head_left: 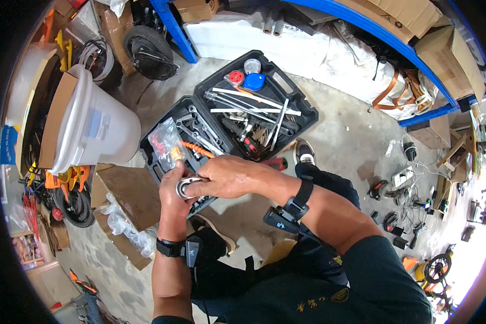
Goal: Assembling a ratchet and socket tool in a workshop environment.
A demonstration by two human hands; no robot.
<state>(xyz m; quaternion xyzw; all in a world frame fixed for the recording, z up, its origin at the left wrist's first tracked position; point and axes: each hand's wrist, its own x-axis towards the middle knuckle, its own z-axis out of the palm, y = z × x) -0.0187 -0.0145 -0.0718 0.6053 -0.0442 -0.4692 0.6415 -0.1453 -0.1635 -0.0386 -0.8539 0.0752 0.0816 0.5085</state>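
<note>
My left hand (pixel 173 197) is closed around a round silver metal piece (pixel 184 188) with a ring-shaped face, perhaps a ratchet head; the rest of it is hidden by my fingers. From the right, my right hand (pixel 221 175) has its fingers closed on the same piece, thumb against its side. Both hands are above the near edge of an open black tool case (pixel 308 116). In the case's left half lie several silver wrenches (pixel 191 128), an orange twisted cord (pixel 198 149) and a clear plastic bag (pixel 166 138) with red and orange items.
The case's right half holds white strips (pixel 243 94), a blue tape measure (pixel 254 81) and a red round item (pixel 235 78). A white bucket (pixel 105 129) and an open cardboard box (pixel 121 200) stand at left. Blue shelving (pixel 362 27) runs behind; chargers and cables (pixel 407 178) lie right.
</note>
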